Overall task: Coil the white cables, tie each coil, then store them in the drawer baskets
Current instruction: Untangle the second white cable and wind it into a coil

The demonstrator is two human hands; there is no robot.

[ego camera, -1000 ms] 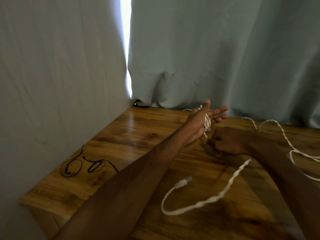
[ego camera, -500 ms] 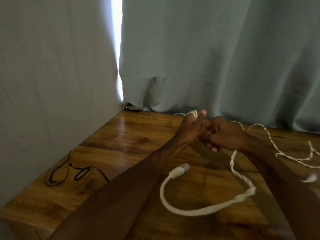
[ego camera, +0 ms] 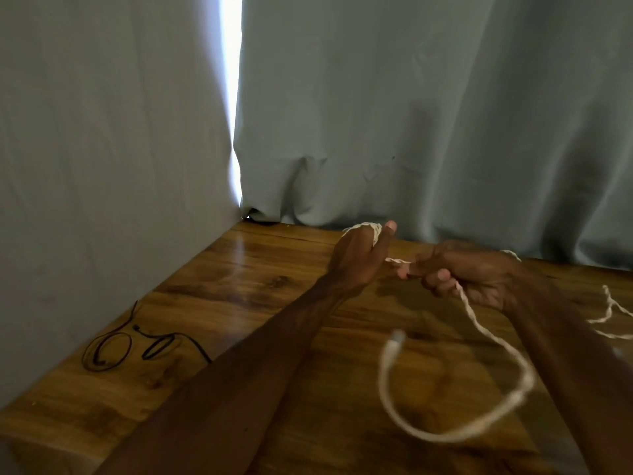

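Loops white cable [ego camera: 525, 385] over unclenched left grip [ego camera: 359, 255]; clamps right grip [ego camera: 472, 272] on strand, now pulled clear of left, above wooden surface [ego camera: 239, 275].

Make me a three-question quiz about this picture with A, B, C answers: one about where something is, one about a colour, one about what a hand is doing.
1. Where does the thin black wire lie?
A. On the left side of the table
B. In a hand
C. Hanging on the curtain

2. What colour is the cable wound round the left hand?
A. Red
B. Blue
C. White

3. What is the right hand doing?
A. Lying flat on the table
B. Gripping the cable
C. Holding a cup

Answers:
1 A: the wire's loops lie on the wood at the left.
2 C: the twisted strand looks white.
3 B: its fingers curl round the strand.
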